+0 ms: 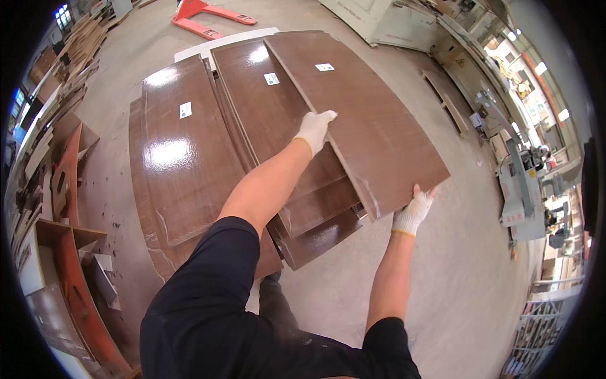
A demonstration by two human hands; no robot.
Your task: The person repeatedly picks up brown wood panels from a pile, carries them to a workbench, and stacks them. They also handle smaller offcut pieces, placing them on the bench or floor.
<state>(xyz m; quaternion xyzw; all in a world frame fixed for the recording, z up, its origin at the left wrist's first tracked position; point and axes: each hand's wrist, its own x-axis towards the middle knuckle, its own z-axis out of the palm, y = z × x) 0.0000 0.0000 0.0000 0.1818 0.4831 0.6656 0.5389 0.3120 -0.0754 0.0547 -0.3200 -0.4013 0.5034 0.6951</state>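
Note:
A long brown wooden panel (366, 120) with a white label (325, 67) lies at a slant over the right side of a stack. My left hand (315, 130), in a white knit glove, grips its left long edge near the middle. At the near right corner, my gloved right hand (413, 213) holds the short end, fingertips showing over the edge and the thumb on top. Beneath and left of it lies another glossy brown panel (252, 82) with a label. Further left, a third labelled panel (189, 142) rests on more panels. How the held panel is supported underneath is hidden.
A red pallet jack (205, 18) stands on the concrete floor beyond the stack. Large pale machines (388, 22) line the far right. Wooden offcuts and an orange-faced rack (76, 297) are along the left. My foot (273, 278) is beside the stack's near end.

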